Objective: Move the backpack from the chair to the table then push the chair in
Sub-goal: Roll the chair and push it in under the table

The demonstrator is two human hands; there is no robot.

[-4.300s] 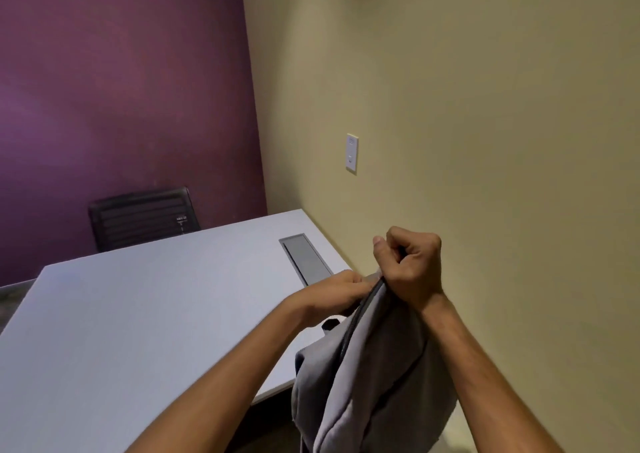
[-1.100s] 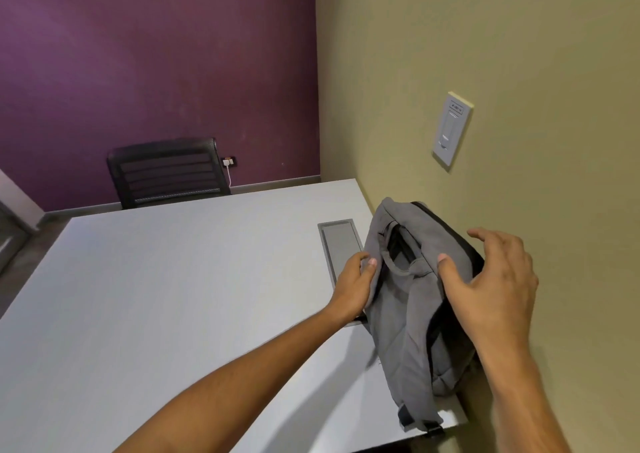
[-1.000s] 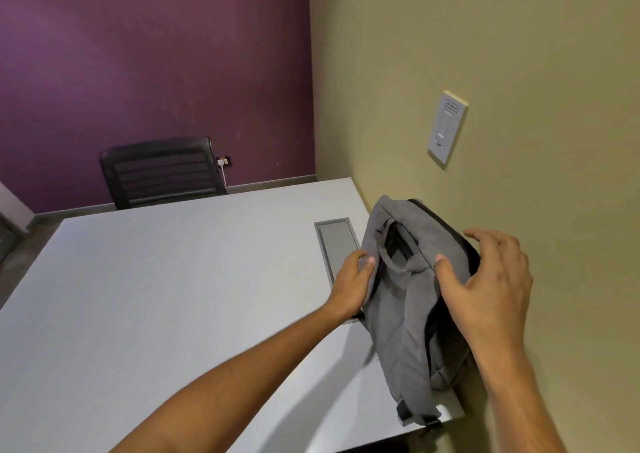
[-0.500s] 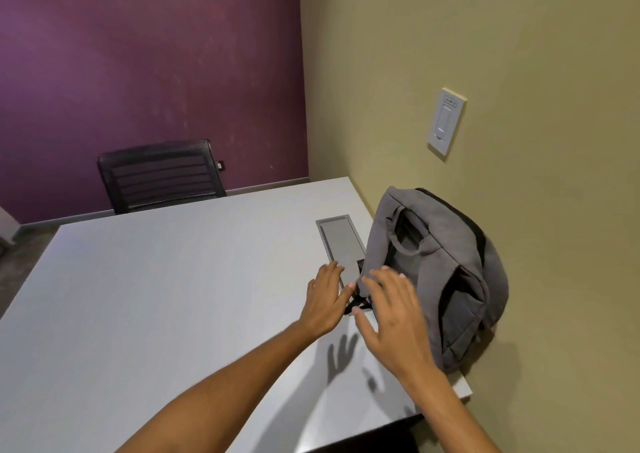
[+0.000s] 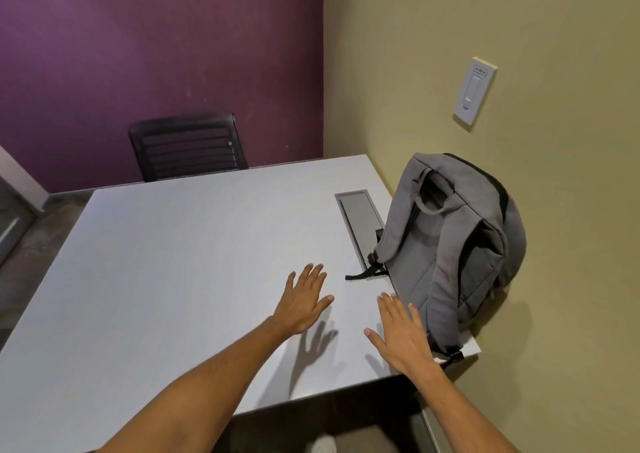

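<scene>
A grey backpack point(image 5: 450, 244) stands upright on the right edge of the white table point(image 5: 190, 262), leaning against the tan wall, straps facing me. My left hand point(image 5: 304, 300) hovers over the table left of the bag, fingers spread, holding nothing. My right hand point(image 5: 401, 338) is also open above the table's near right corner, beside the bag's lower strap and apart from it as far as I can tell. The chair that held the bag is out of view.
A black mesh chair point(image 5: 188, 147) sits at the table's far side against the purple wall. A grey cable hatch point(image 5: 360, 217) is set into the tabletop beside the bag. A wall switch plate point(image 5: 474, 92) hangs above. A white shoe point(image 5: 323, 444) shows on the floor below.
The backpack went from held in the air to standing on the table against the wall. Both hands let go of it and drew back toward me, fingers spread.
</scene>
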